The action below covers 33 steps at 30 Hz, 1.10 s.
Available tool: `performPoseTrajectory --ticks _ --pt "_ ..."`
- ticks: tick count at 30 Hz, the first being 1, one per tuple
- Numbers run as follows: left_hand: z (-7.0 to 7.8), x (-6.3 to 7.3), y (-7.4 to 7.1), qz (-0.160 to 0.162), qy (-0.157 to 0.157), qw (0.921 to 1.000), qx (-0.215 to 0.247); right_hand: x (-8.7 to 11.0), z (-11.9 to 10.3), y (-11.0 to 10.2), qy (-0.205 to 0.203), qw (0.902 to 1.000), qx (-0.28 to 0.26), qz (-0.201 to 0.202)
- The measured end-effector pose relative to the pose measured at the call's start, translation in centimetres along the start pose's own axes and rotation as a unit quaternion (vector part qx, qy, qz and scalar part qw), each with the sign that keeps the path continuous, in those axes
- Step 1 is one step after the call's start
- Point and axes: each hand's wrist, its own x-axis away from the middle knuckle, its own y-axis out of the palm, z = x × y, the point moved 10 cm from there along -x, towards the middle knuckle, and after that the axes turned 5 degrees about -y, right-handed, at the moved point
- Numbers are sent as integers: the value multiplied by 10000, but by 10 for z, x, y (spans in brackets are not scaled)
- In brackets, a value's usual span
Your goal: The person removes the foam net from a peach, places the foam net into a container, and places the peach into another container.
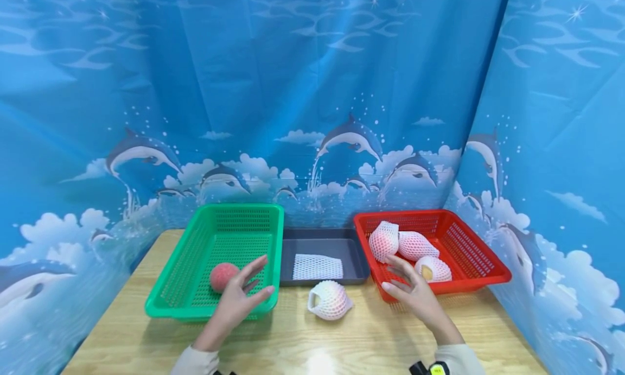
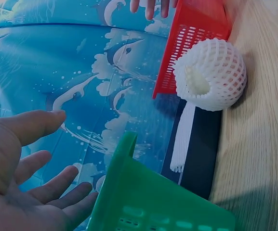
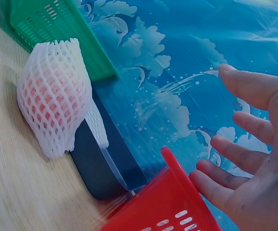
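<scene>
A round pinkish fruit in a white foam net (image 1: 330,300) lies on the table between my two hands. My left hand (image 1: 238,296) hovers over the right front edge of the green basket (image 1: 166,288), fingers spread, holding nothing. Inside that basket sits a bare, round reddish-pink fruit (image 1: 224,277). My right hand (image 1: 412,289) is held over the front left corner of the red basket (image 1: 476,280), its fingers relaxed and apart. Several netted fruits, one of them a netted fruit (image 1: 383,241) at the left, lie in the red basket. Both palms face inward.
A dark grey tray (image 1: 319,238) stands between the baskets, with a flat white foam net (image 1: 318,267) in it. All of these stand on a wooden table (image 1: 312,342). A blue dolphin-print curtain (image 1: 273,93) hangs behind and at the sides.
</scene>
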Motion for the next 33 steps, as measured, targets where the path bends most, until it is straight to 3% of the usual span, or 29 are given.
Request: performPoseTrajectory --ticks 10,17,26,33 --pt "0 0 1 -55 -44 10000 -63 1 3 2 138 9999 -86 -59" --pt "-1 -3 9 -125 -157 9998 -45 0 -2 7 31 9997 -197 -150" --pt "6 -9 36 -243 33 9997 7 -4 -7 34 -158 9965 -453 -685" --pt "8 -13 58 -488 -38 9986 206 -5 -4 54 -229 9952 -392 -868"
